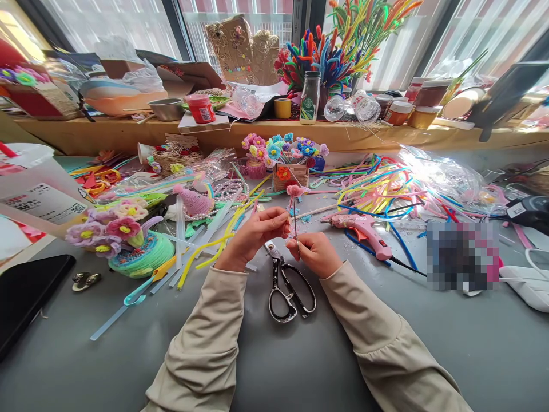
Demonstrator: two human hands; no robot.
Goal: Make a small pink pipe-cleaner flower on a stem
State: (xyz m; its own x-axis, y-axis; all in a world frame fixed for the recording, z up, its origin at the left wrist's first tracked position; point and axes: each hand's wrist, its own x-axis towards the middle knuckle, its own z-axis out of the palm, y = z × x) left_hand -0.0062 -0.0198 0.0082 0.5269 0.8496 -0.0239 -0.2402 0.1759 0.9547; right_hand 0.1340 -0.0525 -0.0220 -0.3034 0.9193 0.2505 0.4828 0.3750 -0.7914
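Observation:
A small pink pipe-cleaner flower (294, 190) stands upright on a thin dark stem in front of me. My right hand (316, 252) is closed in a pinch around the lower part of that stem. Just left of the stem, my left hand (270, 226) has its thumb and fingers pressed together; what lies between them is too small to make out. Beneath both hands, scissors (292, 292) with worn black handles lie on the grey table (274, 366), their blades partly hidden by my hands.
A pink glue gun (362, 232) lies to the right, near a heap of coloured pipe cleaners (377, 189). Behind my hands stands a box of fuzzy flowers (291, 174). At left are glue sticks (180, 229), a flower-topped green piece (141, 257) and a black phone (30, 297).

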